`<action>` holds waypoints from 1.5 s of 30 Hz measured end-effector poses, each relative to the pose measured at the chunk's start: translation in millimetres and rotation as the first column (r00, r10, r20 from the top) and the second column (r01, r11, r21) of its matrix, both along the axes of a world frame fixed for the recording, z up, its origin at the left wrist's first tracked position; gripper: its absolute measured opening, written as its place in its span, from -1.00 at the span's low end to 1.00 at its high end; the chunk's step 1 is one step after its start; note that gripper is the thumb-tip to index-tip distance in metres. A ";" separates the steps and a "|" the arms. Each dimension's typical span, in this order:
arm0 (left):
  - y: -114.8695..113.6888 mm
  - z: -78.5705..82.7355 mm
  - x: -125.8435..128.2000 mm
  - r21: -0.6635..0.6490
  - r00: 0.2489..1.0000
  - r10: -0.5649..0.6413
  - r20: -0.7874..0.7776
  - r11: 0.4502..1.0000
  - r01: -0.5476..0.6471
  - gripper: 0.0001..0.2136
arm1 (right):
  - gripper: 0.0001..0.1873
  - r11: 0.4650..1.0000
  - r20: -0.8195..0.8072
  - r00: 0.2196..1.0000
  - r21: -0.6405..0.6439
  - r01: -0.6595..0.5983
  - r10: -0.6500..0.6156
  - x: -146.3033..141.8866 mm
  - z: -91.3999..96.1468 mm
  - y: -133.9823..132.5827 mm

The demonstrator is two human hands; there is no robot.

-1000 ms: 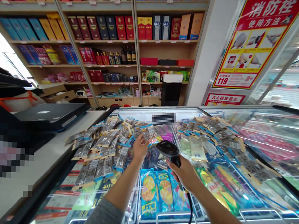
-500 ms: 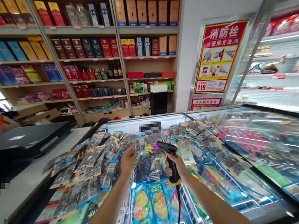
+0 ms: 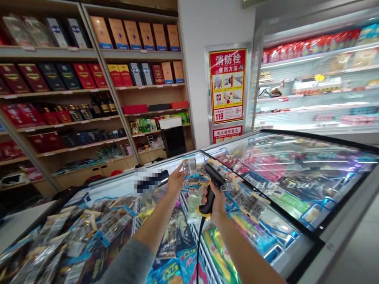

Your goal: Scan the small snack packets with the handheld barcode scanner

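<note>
My right hand [image 3: 217, 200] is wrapped around the handle of a black and yellow barcode scanner [image 3: 213, 176], whose cable hangs down. My left hand [image 3: 175, 181] reaches out beside it, fingertips at the edge of a small clear packet [image 3: 190, 164] near the freezer's back rim; the grip is partly hidden. Under both hands is an open chest freezer [image 3: 107, 193]. Brown packets with blue and tan edges [image 3: 55, 236] are heaped at its left, with more packets [image 3: 251, 203] to the right of the scanner.
White wire baskets [image 3: 203, 247] divide the freezer; blue ice-cream packs [image 3: 189, 263] lie at the front. A black-framed glass lid [image 3: 285, 179] covers the right part. Boxed shelves [image 3: 141, 87], a red poster [image 3: 228, 87] and a lit refrigerated display [image 3: 324, 85] stand behind.
The view has turned right. My left hand has moved from the left heap to the packets near the back rim. My right hand still holds the scanner, now tilted more.
</note>
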State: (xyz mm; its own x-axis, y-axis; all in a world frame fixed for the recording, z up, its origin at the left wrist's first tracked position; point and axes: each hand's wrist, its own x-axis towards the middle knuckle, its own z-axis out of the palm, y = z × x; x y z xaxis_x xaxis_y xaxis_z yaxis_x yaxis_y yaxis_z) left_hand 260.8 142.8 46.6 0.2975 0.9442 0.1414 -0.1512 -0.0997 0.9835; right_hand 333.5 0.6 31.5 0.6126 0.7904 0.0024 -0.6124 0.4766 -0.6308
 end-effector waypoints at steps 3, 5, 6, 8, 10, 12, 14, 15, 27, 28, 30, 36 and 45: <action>7.7 4.4 48.7 0.222 0.973 -0.045 -0.227 0.970 0.097 -0.64 | -0.49 0.991 -0.067 0.991 -0.078 0.106 -0.112 11.7 -3.4 4.6; 9.7 1.4 65.1 0.377 0.933 -0.018 -0.360 0.912 0.163 -0.76 | -0.47 0.978 -0.103 0.980 -0.134 0.157 -0.172 15.1 -6.0 8.7; 10.1 -0.7 69.3 0.425 0.919 -0.002 -0.394 0.886 0.184 -0.78 | -0.47 0.974 -0.115 0.975 -0.147 0.170 -0.188 15.6 -7.0 10.6; 9.9 -3.9 71.7 0.471 0.909 0.016 -0.418 0.859 0.201 -0.78 | -0.46 0.976 -0.131 0.974 -0.139 0.168 -0.186 14.7 -7.5 12.9; 8.3 -4.0 67.6 0.493 0.908 0.036 -0.416 0.849 0.192 -0.76 | -0.47 0.981 -0.135 0.977 -0.117 0.152 -0.168 12.3 -6.3 12.7; 4.7 -1.4 56.9 0.515 0.911 0.065 -0.406 0.841 0.170 -0.76 | -0.47 0.984 -0.125 0.980 -0.105 0.142 -0.154 9.4 -3.9 10.0; -0.6 2.7 37.4 0.534 0.911 0.090 -0.403 0.832 0.154 -0.76 | -0.47 0.986 -0.105 0.984 -0.097 0.134 -0.144 6.4 -1.5 5.5; -3.5 4.8 23.6 0.541 0.906 0.098 -0.411 0.827 0.156 -0.75 | -0.47 0.988 -0.093 0.986 -0.092 0.127 -0.136 4.8 -0.7 2.9; -11.1 14.8 -250.6 0.392 0.569 0.436 -0.697 0.896 -0.207 -0.84 | -0.47 0.984 0.063 0.984 -0.087 -0.158 0.164 -86.6 -8.2 3.1; -12.0 12.6 -260.6 0.375 0.545 0.428 -0.721 0.902 -0.212 -0.81 | -0.46 0.975 0.052 0.977 -0.095 -0.199 0.205 -102.4 -6.9 7.2; -14.0 7.0 -270.3 0.358 0.531 0.416 -0.739 0.909 -0.214 -0.75 | -0.43 0.948 0.026 0.952 -0.098 -0.302 0.306 -133.5 -5.0 14.9; -13.9 -10.1 -273.2 0.350 0.570 0.428 -0.702 0.903 -0.248 -0.63 | -0.44 0.885 0.002 0.890 -0.105 -0.454 0.457 -191.8 -22.1 21.0; -36.0 -34.2 -249.8 0.110 0.877 0.419 -0.235 0.908 -0.404 -0.77 | -0.46 0.837 0.069 0.839 -0.151 -0.526 0.540 -189.2 -27.6 8.7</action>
